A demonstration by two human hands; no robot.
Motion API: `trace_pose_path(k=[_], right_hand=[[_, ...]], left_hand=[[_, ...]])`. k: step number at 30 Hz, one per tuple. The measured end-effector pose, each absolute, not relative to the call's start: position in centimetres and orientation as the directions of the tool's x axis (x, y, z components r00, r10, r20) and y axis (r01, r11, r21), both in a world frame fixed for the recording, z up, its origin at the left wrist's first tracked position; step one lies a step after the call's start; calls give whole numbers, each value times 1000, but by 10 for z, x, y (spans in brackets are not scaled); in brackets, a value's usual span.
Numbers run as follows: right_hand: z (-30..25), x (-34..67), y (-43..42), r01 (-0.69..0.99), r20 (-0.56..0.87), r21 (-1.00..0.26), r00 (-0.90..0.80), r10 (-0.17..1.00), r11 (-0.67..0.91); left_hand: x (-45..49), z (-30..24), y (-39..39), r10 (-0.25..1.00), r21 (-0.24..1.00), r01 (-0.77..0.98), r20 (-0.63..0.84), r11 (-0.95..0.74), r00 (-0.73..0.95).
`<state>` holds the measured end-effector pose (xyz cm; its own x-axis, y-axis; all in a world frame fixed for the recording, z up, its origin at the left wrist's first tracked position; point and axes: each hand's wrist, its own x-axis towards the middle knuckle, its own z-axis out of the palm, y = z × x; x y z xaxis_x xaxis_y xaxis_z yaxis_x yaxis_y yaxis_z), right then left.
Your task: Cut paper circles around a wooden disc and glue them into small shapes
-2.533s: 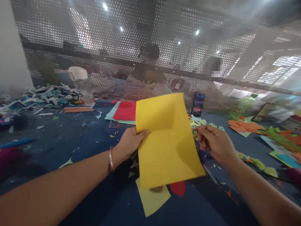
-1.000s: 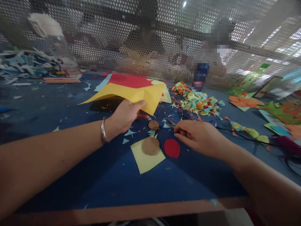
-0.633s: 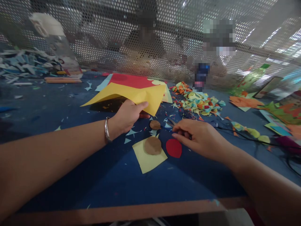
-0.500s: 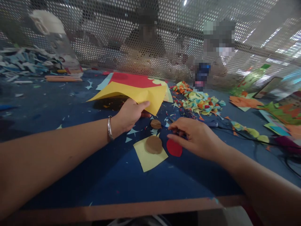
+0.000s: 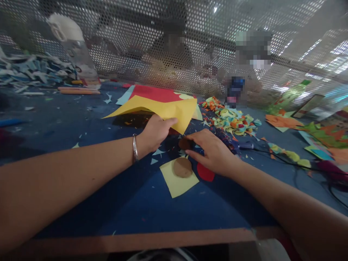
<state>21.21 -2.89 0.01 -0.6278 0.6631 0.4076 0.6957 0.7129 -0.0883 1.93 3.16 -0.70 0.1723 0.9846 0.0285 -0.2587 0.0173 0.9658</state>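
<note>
My left hand [image 5: 155,132] is closed on the near edge of a yellow paper sheet [image 5: 163,108] and holds it lifted a little above the blue table. My right hand [image 5: 213,152] lies just right of it, thumb and fingers curled round a small brown disc [image 5: 185,144] on the table. A larger brown disc [image 5: 182,167] rests on a pale yellow paper square [image 5: 179,181] just below. A red paper circle [image 5: 206,174] is partly hidden under my right palm.
A red sheet [image 5: 154,93] lies behind the yellow one. Coloured paper scraps [image 5: 231,117] are heaped at the right, more cut paper [image 5: 320,136] at the far right. A black cable [image 5: 285,160] crosses there. A bottle [image 5: 77,54] stands by the mesh screen [image 5: 136,43], with people behind. The table's edge [image 5: 136,241] is near.
The yellow sheet came down from upright to nearly flat in my left hand. My right hand slid left across the table and closed round the small brown disc.
</note>
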Motion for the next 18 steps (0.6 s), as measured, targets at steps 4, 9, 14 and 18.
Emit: trace_pose_path(k=[4, 9, 14, 18], right_hand=[[-1, 213, -27, 705, 423, -132, -596, 683, 697], [7, 218, -30, 728, 452, -165, -543, 707, 665], [12, 220, -33, 739, 412, -177, -544, 731, 650], [15, 214, -43, 605, 367, -239, -668, 648, 759]], left_hand=[[20, -8, 32, 987, 972, -236, 50, -13, 154], [21, -9, 34, 988, 968, -250, 51, -13, 143], [20, -8, 32, 986, 967, -254, 54, -12, 160], [19, -8, 32, 987, 969, -247, 44, -5, 155]])
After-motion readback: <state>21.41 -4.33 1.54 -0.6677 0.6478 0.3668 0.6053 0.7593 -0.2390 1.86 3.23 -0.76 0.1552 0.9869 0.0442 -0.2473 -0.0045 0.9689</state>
